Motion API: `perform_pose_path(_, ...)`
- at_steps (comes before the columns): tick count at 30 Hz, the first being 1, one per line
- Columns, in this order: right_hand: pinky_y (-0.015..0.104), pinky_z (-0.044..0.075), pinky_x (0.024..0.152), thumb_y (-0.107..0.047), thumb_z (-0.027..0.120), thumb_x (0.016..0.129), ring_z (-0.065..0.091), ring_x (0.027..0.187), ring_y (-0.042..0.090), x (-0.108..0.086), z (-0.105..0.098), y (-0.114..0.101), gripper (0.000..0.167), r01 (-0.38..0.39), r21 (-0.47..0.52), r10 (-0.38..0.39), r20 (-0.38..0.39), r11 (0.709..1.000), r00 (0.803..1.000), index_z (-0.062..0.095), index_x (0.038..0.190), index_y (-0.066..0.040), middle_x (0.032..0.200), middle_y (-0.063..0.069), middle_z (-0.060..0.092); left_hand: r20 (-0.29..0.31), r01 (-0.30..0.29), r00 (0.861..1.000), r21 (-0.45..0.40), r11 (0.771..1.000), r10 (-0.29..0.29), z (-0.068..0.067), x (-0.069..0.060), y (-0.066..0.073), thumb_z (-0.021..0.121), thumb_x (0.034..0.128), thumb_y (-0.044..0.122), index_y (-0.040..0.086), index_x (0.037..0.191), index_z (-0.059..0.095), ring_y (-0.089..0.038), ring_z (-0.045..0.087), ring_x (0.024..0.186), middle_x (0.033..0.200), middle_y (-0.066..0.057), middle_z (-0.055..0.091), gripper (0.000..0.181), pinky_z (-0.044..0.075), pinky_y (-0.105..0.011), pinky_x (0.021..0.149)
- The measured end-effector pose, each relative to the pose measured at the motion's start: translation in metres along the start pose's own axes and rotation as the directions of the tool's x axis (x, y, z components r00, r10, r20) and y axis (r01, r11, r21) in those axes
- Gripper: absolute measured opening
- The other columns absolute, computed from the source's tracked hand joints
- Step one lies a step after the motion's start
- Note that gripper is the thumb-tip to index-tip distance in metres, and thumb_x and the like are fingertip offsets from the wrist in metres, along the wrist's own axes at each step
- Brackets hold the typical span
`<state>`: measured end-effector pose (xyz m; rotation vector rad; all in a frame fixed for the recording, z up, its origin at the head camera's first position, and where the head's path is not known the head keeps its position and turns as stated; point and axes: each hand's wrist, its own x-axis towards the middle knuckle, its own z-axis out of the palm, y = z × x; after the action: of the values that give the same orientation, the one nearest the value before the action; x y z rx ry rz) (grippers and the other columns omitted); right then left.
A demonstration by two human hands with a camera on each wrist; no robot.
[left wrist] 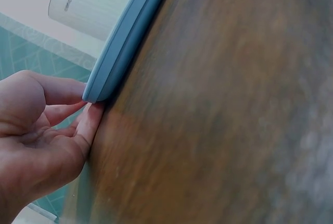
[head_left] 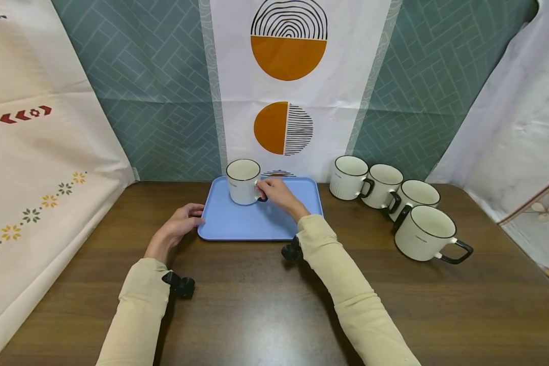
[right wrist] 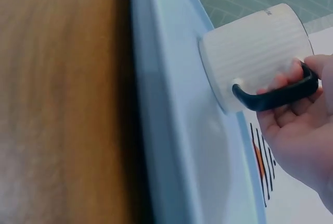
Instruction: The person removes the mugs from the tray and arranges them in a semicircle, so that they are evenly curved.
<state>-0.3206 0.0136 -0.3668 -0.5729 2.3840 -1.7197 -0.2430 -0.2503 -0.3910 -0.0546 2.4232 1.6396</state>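
A white mug with a dark rim and black handle stands upright on the blue tray, near its back left. My right hand grips that mug by its handle; in the right wrist view the fingers pass through the black handle. At the tray's left edge is my left hand. The left wrist view shows its thumb and fingers pinching the tray's corner, which looks close to the table surface.
To the right, several matching mugs stand in a slanting row on the brown wooden table, handles turned various ways. Patterned cloth hangs behind the table, with pale cloths at both sides.
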Motion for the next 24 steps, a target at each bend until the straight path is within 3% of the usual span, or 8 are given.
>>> perform_pose_path(4, 0.027, 0.03, 0.061, -0.019, 0.043, 0.104, 0.037, 0.062, 0.018, -0.005, -0.003, 0.001, 0.038, 0.014, -0.047, -0.013, 0.013, 0.999, 1.0, 0.048, 0.08, 0.01, 0.067, 0.009, 0.044, 0.005, -0.006, 1.0, -0.003, 1.0, 0.006, 0.001, 0.0, 0.001, 0.049, 0.0955, -0.001, -0.012, 0.143, 0.026, -0.037, 0.037, 0.12, 0.135, -0.03, 0.035, 0.054, 0.037, -0.043, 0.1)
perform_pose_path(8, 0.028, 0.027, 0.059, -0.022, 0.041, 0.104, 0.032, 0.06, 0.016, -0.011, -0.006, 0.003, 0.035, 0.01, -0.034, -0.009, 0.036, 0.999, 0.999, 0.045, 0.076, -0.001, 0.066, 0.004, 0.039, 0.004, -0.005, 1.0, -0.009, 1.0, 0.005, 0.002, 0.001, 0.0, 0.049, 0.0954, -0.001, -0.013, 0.143, 0.026, -0.037, 0.038, 0.12, 0.135, -0.03, 0.035, 0.054, 0.037, -0.043, 0.101)
perform_pose_path(15, 0.027, 0.028, 0.062, -0.015, 0.041, 0.102, 0.034, 0.063, 0.014, -0.02, -0.011, 0.003, 0.033, -0.026, 0.065, 0.024, 0.022, 0.998, 0.999, 0.048, 0.088, 0.014, 0.066, 0.002, 0.035, -0.01, 0.006, 1.0, 0.001, 1.0, -0.006, 0.001, 0.002, -0.001, 0.05, 0.0951, -0.001, -0.011, 0.143, 0.028, -0.037, 0.039, 0.121, 0.136, -0.03, 0.036, 0.054, 0.036, -0.042, 0.101)
perform_pose_path(24, 0.033, 0.031, 0.07, -0.014, 0.035, 0.105, 0.03, 0.061, 0.013, -0.04, -0.02, 0.0, 0.035, -0.068, 0.2, 0.08, -0.053, 0.977, 0.995, 0.051, 0.091, 0.015, 0.064, 0.002, 0.033, -0.007, 0.01, 1.0, 0.014, 1.0, -0.01, -0.001, 0.0, 0.0, 0.052, 0.0954, 0.0, -0.011, 0.143, 0.028, -0.037, 0.038, 0.122, 0.137, -0.03, 0.036, 0.054, 0.035, -0.044, 0.102)
